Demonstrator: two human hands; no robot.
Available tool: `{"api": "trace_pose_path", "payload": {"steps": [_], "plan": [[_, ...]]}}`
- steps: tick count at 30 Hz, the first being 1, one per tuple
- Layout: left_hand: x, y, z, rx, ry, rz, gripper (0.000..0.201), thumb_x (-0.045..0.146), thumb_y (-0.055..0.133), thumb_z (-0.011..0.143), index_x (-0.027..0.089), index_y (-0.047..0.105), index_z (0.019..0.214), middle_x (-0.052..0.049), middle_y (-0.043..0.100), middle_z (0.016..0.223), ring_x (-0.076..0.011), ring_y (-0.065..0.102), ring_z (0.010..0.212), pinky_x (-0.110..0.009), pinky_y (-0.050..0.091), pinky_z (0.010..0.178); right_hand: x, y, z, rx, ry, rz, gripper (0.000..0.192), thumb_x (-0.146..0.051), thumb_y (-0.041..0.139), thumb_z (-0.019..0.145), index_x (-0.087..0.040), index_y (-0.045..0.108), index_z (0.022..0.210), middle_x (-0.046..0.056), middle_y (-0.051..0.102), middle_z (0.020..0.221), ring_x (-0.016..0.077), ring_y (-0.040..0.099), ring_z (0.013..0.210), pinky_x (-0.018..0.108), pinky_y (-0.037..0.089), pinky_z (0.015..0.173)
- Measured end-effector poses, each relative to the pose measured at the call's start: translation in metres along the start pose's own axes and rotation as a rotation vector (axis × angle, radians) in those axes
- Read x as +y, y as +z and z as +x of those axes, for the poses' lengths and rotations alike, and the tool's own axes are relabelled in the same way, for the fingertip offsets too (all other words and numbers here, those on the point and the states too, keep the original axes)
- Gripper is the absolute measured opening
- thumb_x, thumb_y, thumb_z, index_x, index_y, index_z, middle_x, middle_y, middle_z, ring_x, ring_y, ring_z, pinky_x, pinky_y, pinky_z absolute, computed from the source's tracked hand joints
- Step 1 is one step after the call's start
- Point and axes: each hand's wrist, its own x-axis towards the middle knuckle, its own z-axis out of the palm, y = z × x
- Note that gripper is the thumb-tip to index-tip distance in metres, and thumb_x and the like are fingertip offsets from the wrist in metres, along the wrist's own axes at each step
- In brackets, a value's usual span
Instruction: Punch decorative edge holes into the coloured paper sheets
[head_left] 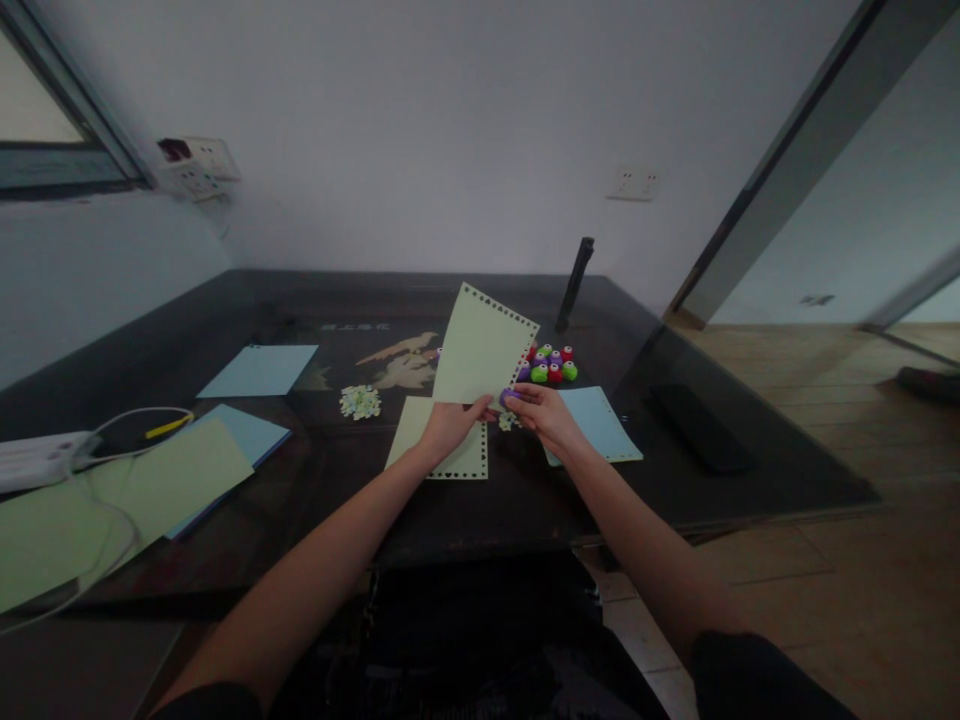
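Note:
My left hand (452,428) grips the lower edge of a pale green sheet of paper (480,345), which tilts up off the table. Punched holes run along its top and right edges. At its lower right corner, my right hand (546,415) has its fingers closed around a small purple craft punch (509,397). Whether the paper edge sits inside the punch is too small to tell. Beneath my left hand lies another green sheet (465,465) with holes along two edges. Small paper cut-outs (508,421) lie on the table below the punch.
Several red, green and purple punches (551,365) cluster behind my right hand. Blue paper (600,425) and a dark phone-like slab (697,430) lie right. Left are a cut-out pile (361,402), a blue sheet (259,370), green sheets (172,470), and a power strip (45,460) with cable.

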Motion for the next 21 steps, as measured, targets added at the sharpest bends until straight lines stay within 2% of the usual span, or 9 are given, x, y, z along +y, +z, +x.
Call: {"api": "trace_pose_path", "payload": {"steps": [7,13,17,21], "plan": [[0.001,-0.003,0.001,0.028,-0.025,0.061,0.022,0.026,0.053,0.085,0.017,0.066,0.069,-0.004,0.073,0.067,-0.017,0.069,0.069,-0.028,0.052,0.08,-0.006,-0.003,-0.003,-0.059,0.026,-0.033,0.043,-0.036,0.082,0.053,-0.015,0.063,0.085,-0.001,0.061,0.069,0.0023,0.033,0.039,0.021,0.019,0.036],[-0.004,-0.002,0.004,0.033,-0.041,0.029,0.021,0.026,0.054,0.085,0.015,0.067,0.072,-0.005,0.073,0.068,-0.0178,0.07,0.067,-0.028,0.053,0.077,-0.007,-0.005,-0.003,-0.084,0.039,-0.062,0.039,-0.034,0.081,0.058,-0.016,0.064,0.088,-0.001,0.061,0.067,0.0041,0.038,0.04,0.022,0.026,0.037],[-0.005,-0.003,0.005,0.041,-0.038,0.0,0.024,0.029,0.054,0.085,0.015,0.067,0.071,-0.006,0.073,0.07,-0.0181,0.07,0.07,-0.029,0.053,0.08,-0.01,-0.007,-0.003,-0.113,0.06,-0.091,0.035,-0.036,0.079,0.062,-0.017,0.066,0.088,-0.002,0.059,0.06,0.0054,0.04,0.04,0.022,0.027,0.036],[-0.001,-0.006,0.005,0.049,-0.068,-0.059,0.022,0.027,0.053,0.086,0.014,0.066,0.074,-0.007,0.073,0.069,-0.0176,0.069,0.066,-0.029,0.055,0.074,-0.013,-0.011,-0.003,-0.152,0.066,-0.119,0.031,-0.037,0.077,0.065,-0.018,0.068,0.089,-0.003,0.055,0.053,0.0067,0.042,0.04,0.021,0.026,0.035]]}}
